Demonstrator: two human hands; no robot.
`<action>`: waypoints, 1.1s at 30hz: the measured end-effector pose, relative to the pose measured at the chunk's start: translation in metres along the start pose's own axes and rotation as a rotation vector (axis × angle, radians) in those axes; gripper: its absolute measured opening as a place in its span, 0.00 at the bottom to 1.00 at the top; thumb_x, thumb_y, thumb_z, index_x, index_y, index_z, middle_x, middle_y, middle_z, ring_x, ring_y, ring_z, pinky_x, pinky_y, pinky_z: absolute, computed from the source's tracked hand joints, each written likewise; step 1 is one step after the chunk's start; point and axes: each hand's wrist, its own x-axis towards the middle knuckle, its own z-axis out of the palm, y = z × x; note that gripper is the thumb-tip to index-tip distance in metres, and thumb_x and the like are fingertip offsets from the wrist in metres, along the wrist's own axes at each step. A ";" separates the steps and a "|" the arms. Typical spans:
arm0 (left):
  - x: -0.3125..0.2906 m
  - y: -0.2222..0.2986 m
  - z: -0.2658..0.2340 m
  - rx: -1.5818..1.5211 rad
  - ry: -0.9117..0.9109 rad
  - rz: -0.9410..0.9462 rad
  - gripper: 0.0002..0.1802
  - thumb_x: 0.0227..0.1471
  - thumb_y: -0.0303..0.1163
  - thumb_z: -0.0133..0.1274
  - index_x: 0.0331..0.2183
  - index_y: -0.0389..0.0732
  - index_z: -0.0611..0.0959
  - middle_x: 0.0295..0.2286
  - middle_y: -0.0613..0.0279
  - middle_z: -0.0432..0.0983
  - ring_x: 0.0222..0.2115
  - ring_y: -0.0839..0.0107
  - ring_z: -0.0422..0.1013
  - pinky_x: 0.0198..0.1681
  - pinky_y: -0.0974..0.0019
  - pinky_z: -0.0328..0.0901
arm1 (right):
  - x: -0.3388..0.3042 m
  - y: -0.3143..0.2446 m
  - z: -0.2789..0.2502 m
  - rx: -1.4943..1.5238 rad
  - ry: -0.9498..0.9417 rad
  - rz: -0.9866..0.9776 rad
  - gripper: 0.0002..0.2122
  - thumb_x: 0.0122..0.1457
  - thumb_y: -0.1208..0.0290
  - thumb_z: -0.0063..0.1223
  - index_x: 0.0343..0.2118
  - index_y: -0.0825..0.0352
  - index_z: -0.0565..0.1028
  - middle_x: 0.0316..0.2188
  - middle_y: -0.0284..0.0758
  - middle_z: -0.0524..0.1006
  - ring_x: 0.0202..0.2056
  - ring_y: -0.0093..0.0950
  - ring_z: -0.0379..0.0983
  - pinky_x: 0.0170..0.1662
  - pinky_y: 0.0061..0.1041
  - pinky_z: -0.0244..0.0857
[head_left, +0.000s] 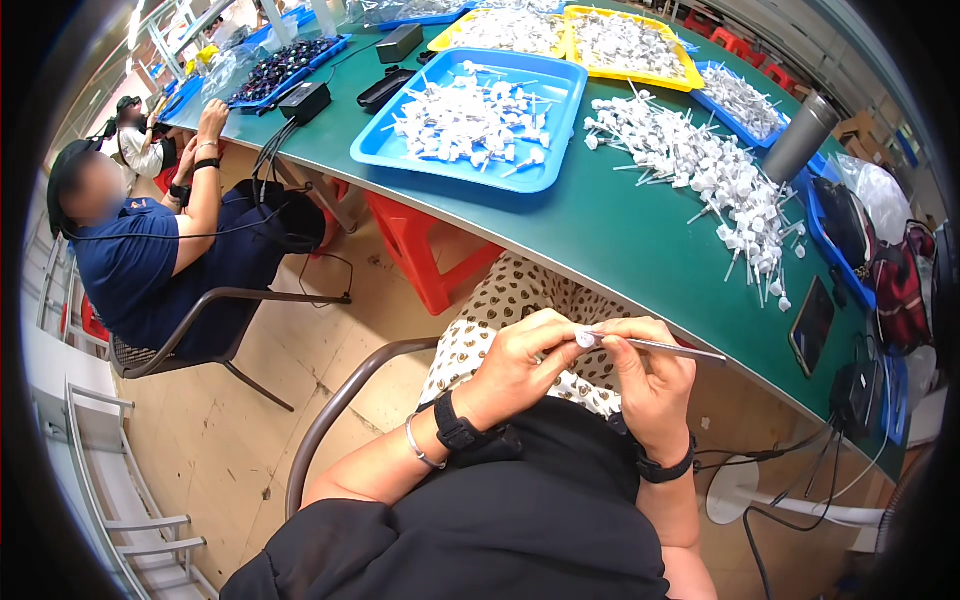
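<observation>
Above my lap, my left hand (522,366) pinches a small round white plastic part (585,340) between thumb and fingers. Close beside it, my right hand (652,378) is closed around a slim, straight metal tool (690,351). One end of the tool meets the white part; the other sticks out to the right past my fingers. Whether it is a blade or tweezers, I cannot tell. On the table ahead, a blue tray (545,172) holds many white parts with thin stems. A loose pile of similar parts (700,165) lies to its right.
The green table (620,225) has yellow trays (692,78) of white parts farther back. A grey cylinder (800,138), a phone (811,326) and a bag (900,275) are at the right. To the left a co-worker (140,245) sits near a red stool (425,255).
</observation>
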 end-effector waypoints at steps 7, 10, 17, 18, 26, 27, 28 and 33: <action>0.000 0.002 0.002 -0.067 0.021 -0.062 0.10 0.54 0.20 0.59 0.41 0.38 0.85 0.30 0.59 0.77 0.28 0.68 0.74 0.31 0.67 0.68 | -0.003 0.002 0.004 0.079 0.083 0.143 0.03 0.62 0.79 0.59 0.36 0.72 0.80 0.32 0.36 0.82 0.30 0.25 0.77 0.35 0.23 0.70; 0.000 0.002 0.002 -0.064 0.014 -0.067 0.10 0.54 0.20 0.59 0.40 0.38 0.86 0.30 0.60 0.77 0.28 0.68 0.74 0.31 0.67 0.68 | -0.003 0.002 0.003 0.097 0.083 0.145 0.03 0.62 0.78 0.60 0.36 0.72 0.81 0.32 0.35 0.82 0.30 0.24 0.77 0.34 0.22 0.70; 0.001 0.000 0.002 -0.037 0.025 -0.021 0.10 0.54 0.20 0.59 0.41 0.39 0.86 0.30 0.59 0.77 0.28 0.67 0.74 0.31 0.66 0.69 | -0.003 0.002 0.004 0.058 0.066 0.123 0.05 0.62 0.77 0.60 0.38 0.72 0.80 0.32 0.35 0.82 0.29 0.23 0.76 0.34 0.21 0.70; 0.001 0.001 0.002 -0.026 0.026 -0.018 0.10 0.54 0.20 0.59 0.41 0.39 0.86 0.30 0.59 0.77 0.28 0.67 0.74 0.31 0.66 0.69 | -0.003 0.002 0.004 0.050 0.058 0.118 0.05 0.62 0.77 0.60 0.38 0.72 0.80 0.32 0.35 0.81 0.29 0.23 0.76 0.34 0.21 0.70; 0.001 0.001 0.001 -0.024 -0.001 -0.028 0.10 0.55 0.22 0.60 0.41 0.38 0.85 0.29 0.59 0.77 0.27 0.68 0.74 0.30 0.66 0.68 | -0.004 0.005 0.006 0.078 0.101 0.159 0.04 0.63 0.77 0.59 0.36 0.71 0.81 0.31 0.36 0.82 0.30 0.26 0.78 0.35 0.23 0.70; 0.001 0.001 0.001 -0.046 -0.013 -0.056 0.10 0.55 0.22 0.60 0.41 0.38 0.85 0.29 0.59 0.77 0.27 0.68 0.74 0.30 0.67 0.68 | -0.004 0.004 0.006 0.124 0.111 0.186 0.04 0.63 0.77 0.59 0.35 0.72 0.81 0.31 0.36 0.82 0.31 0.26 0.78 0.35 0.23 0.71; 0.000 0.001 0.001 -0.067 -0.023 -0.084 0.10 0.55 0.22 0.60 0.41 0.38 0.85 0.29 0.60 0.77 0.27 0.68 0.74 0.30 0.67 0.68 | -0.003 0.003 0.006 0.170 0.119 0.213 0.03 0.62 0.77 0.59 0.35 0.72 0.81 0.31 0.36 0.82 0.31 0.26 0.78 0.35 0.24 0.71; 0.000 0.002 0.000 -0.059 -0.044 -0.095 0.09 0.55 0.23 0.60 0.41 0.38 0.85 0.29 0.60 0.77 0.26 0.68 0.73 0.30 0.66 0.68 | -0.001 0.002 0.002 0.091 0.050 0.149 0.03 0.62 0.77 0.59 0.34 0.72 0.80 0.31 0.36 0.82 0.31 0.27 0.78 0.36 0.24 0.70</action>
